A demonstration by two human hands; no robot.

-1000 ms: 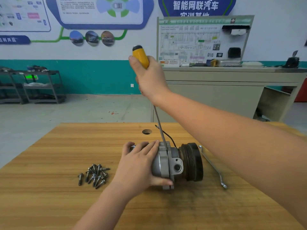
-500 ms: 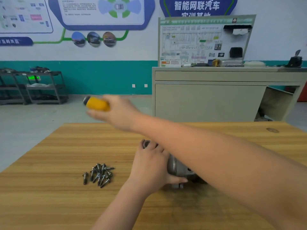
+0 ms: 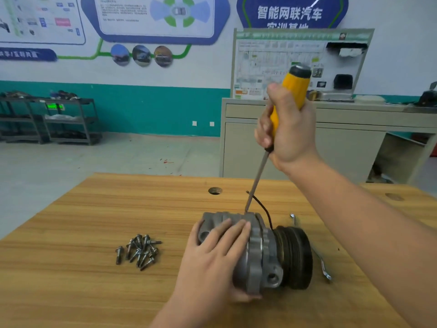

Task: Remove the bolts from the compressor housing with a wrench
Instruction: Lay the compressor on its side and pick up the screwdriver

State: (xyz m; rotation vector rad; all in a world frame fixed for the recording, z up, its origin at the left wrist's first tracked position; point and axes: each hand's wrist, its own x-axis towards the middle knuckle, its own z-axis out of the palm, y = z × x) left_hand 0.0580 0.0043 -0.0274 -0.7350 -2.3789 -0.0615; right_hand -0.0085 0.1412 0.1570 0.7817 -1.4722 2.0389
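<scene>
Roughly a dozen dark steel flanged bolts (image 3: 139, 252) already lie loose in a heap on the light wooden surface (image 3: 71, 280), left of the grey cast-aluminium compressor housing (image 3: 250, 252). So I'd judge bolt removal mostly or wholly done; I can't see any bolt head remaining in the housing from here, but the far side is hidden.

Head view, the only one:
- Housing lies on its side near the middle of the surface, black ribbed pulley (image 3: 294, 256) at its right end, a thin black wire (image 3: 263, 210) arcing up from between them.
- Left hand (image 3: 212, 261) lies over the housing's left end, fingers across the top, thumb curled underneath, holding it steady.
- Right hand (image 3: 287, 129) is wrapped in a fist round the handle of a yellow-handled screwdriver (image 3: 287, 98), shaft angled down, tip touching the top of the housing at what looks like a seam between sections.
- Slim bent steel wrench (image 3: 322, 263) lies idle on the surface just right of the pulley, partly hidden by the right forearm.

Read: wrench work looks finished; this looks like prying the housing sections apart. Tip could slip off the seam towards the left hand's fingers (image 3: 236, 229), which sit close to it.
</scene>
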